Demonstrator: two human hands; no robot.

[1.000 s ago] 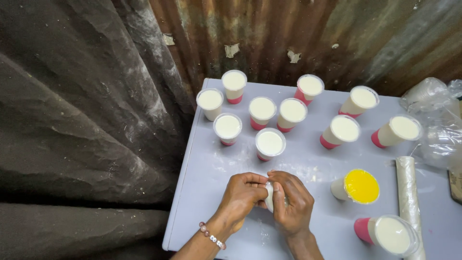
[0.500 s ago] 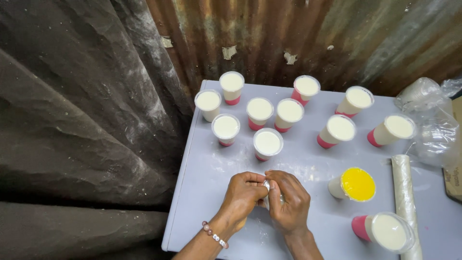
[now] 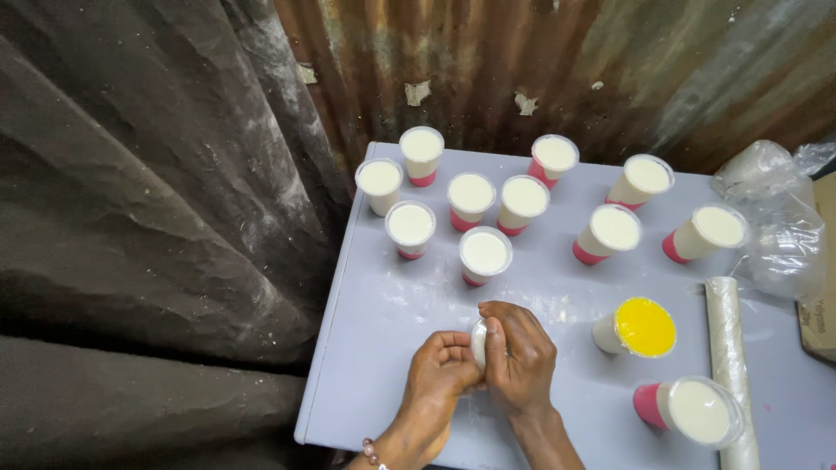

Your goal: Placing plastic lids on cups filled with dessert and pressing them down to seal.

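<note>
Both hands, left hand [image 3: 440, 370] and right hand [image 3: 521, 357], are closing tight around a small white cup [image 3: 478, 341] over the counter [image 3: 392, 313]. Probably light, thin-walled, crushable; holding its sides is safest.

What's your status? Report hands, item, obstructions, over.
Left hand and right hand closed together on a small white lump over the table. Nearest filled cup stands apart. Nothing in the way.
</note>
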